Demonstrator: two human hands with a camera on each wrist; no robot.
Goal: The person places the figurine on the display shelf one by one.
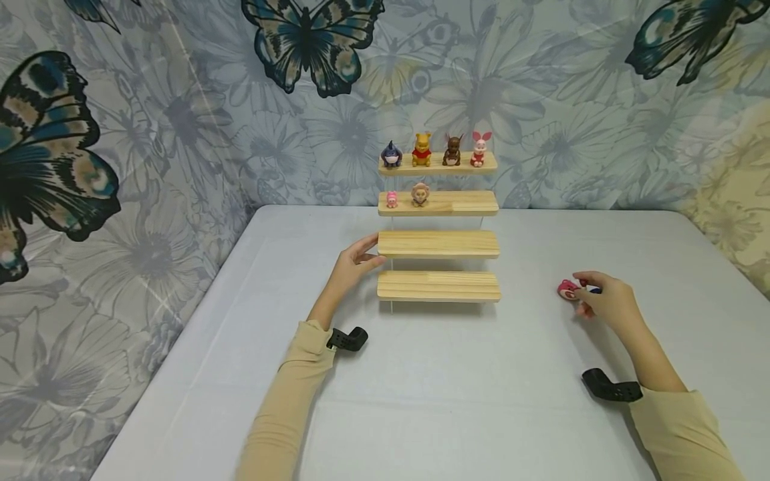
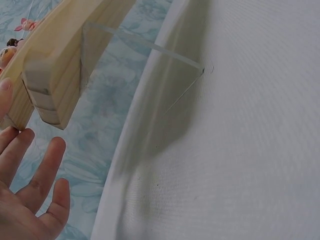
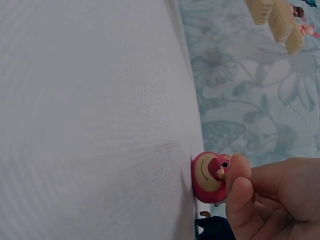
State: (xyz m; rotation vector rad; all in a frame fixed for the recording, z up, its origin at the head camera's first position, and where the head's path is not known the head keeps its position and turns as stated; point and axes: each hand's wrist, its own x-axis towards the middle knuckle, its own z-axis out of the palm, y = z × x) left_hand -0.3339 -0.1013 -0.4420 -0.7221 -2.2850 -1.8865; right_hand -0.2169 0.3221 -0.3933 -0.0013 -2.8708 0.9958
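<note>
A display stand with wooden shelves [image 1: 438, 286] in steps stands on the white table. My left hand [image 1: 356, 259] holds the left end of its third shelf from the top [image 1: 442, 244]; in the left wrist view the thumb [image 2: 5, 97] lies on the wood, with two fingertips at its edge. Over on the right, my right hand [image 1: 610, 300] pinches a pink bear figurine [image 3: 207, 175] between thumb and forefinger. The bear touches the tabletop, its smiling muzzle showing. Beside it is a dark blue figurine [image 3: 217, 229], partly hidden by the hand.
Across the top shelf stand a donkey [image 1: 392, 155], a yellow bear [image 1: 422, 150], a brown figurine [image 1: 452, 151] and a pink piglet [image 1: 479, 149]. The second shelf holds a small pink figurine [image 1: 392, 199] and a round-faced one [image 1: 420, 194]. Behind the table [image 1: 457, 401] hangs patterned cloth.
</note>
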